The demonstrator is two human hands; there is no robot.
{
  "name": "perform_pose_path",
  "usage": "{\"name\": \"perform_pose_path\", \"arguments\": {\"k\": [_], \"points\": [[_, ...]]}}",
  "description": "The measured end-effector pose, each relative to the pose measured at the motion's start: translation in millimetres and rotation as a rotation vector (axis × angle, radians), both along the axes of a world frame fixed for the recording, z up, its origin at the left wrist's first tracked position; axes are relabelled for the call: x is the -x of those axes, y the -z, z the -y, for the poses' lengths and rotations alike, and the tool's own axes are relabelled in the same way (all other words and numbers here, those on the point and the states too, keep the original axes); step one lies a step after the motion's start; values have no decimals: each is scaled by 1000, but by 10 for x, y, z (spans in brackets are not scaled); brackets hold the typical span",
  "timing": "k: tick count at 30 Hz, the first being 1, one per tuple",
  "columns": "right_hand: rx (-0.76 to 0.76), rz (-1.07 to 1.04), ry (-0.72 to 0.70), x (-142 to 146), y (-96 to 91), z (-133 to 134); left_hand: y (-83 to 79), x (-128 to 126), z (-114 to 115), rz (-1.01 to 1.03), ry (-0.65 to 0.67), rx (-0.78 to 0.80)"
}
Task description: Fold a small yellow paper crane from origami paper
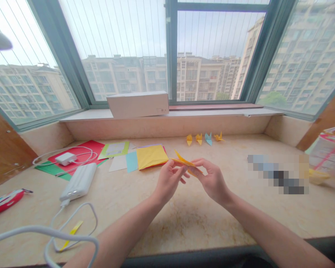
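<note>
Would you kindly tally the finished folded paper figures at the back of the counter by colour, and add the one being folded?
Yellow-orange figures: 3
Blue figure: 1
Orange piece held between left hand and right hand: 1
Total: 5

Open counter in front, clutter to the sides

Bare counter (pixel 184 216) is left free near the front edge; the left is blocked by a power bank (pixel 78 181) and looping cable (pixel 72 227), the back by stacked coloured paper (pixel 145 156).
</note>
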State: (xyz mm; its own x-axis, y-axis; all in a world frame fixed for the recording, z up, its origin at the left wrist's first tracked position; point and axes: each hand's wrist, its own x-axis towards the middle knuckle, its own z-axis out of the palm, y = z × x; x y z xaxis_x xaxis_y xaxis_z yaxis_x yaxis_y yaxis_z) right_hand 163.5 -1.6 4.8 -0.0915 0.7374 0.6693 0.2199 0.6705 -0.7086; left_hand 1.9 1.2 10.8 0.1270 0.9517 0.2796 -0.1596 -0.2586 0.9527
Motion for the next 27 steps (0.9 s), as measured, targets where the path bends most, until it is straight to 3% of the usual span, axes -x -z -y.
{"name": "perform_pose_path", "arguments": {"k": [4, 13, 20, 27], "points": [[-133, 80, 34, -19, 27, -10, -11, 1, 2, 10, -43, 12], [-533, 448, 189, -149, -53, -50, -24, -34, 42, 154, 121, 67], [-588, 550, 246, -146, -86, -33, -22, -59, 86, 339, 188, 99], [-512, 498, 193, -100, -48, -38, -22, -88, 85, 420, 162, 164]]}}
